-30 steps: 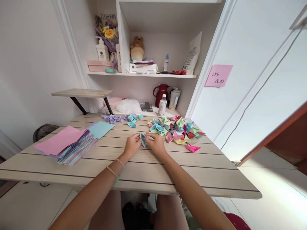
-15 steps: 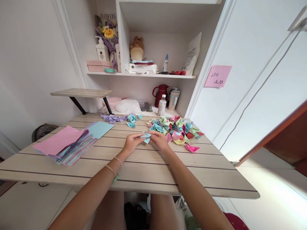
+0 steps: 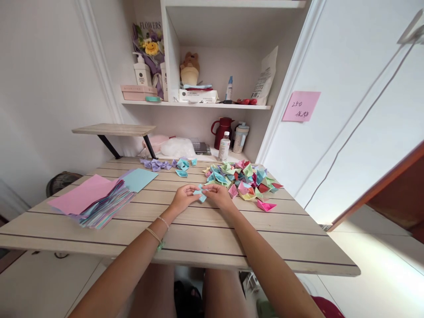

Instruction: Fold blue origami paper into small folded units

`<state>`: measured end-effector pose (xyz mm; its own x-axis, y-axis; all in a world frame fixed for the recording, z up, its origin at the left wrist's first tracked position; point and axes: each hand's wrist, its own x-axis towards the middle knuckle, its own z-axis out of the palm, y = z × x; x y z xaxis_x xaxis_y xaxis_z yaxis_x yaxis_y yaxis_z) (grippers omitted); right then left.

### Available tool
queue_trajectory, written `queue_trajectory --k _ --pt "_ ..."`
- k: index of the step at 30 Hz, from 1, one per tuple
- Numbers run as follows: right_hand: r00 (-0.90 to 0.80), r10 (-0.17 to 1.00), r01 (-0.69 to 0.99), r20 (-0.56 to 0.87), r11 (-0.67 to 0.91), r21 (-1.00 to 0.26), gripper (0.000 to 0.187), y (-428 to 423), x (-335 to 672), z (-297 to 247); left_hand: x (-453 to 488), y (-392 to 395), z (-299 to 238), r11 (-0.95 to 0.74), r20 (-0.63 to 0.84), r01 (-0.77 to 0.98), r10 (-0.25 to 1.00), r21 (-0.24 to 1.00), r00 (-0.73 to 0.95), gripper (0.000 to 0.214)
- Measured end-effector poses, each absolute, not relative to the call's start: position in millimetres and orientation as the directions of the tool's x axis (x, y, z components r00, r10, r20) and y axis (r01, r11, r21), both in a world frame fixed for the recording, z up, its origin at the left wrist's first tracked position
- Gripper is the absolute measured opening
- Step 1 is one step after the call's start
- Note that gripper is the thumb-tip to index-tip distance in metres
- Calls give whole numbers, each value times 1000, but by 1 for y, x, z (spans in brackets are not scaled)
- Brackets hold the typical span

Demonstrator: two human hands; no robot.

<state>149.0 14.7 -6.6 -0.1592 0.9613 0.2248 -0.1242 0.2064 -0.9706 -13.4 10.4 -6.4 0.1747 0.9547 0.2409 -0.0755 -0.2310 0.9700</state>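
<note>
A small folded light blue paper [image 3: 200, 194] is pinched between both hands, just above the middle of the wooden table [image 3: 198, 234]. My left hand [image 3: 183, 197] grips its left side, and my right hand [image 3: 217, 194] has its right side, with thumb and fingers closed on it. Fingers hide part of the folds. To the right of my right hand lies a heap of folded paper boats [image 3: 245, 176] in many colours. A pink paper boat [image 3: 266, 206] lies at the near edge of that heap. Beyond my hands are several light blue folded pieces [image 3: 182, 164].
A stack of coloured paper sheets [image 3: 109, 205] lies on the left, pink on top. Purple folded pieces [image 3: 156, 165] sit farther back. A small raised shelf [image 3: 114, 129] stands at the back left. Behind the heap are a plastic bottle [image 3: 224, 147] and a dark red jug [image 3: 224, 132].
The light blue paper has been turned in my fingers, and its shape shows differently. Both hands stay in nearly the same place, with fingers shifted on it.
</note>
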Motion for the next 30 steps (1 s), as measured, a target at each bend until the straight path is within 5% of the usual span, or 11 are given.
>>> queue_trajectory --k 11,20,30 --pt "-343 914 -213 218 150 -965 40 12 161 6 -16 10 -1 -148 184 -223 971 964 154 42" --pt "-230 931 -101 283 267 -958 32 16 158 2 -15 8 2 -135 155 -201 984 970 89 31" --pt "-150 966 -140 210 189 -972 42 17 152 -5 -17 15 -5 -238 245 -124 968 963 46 34"
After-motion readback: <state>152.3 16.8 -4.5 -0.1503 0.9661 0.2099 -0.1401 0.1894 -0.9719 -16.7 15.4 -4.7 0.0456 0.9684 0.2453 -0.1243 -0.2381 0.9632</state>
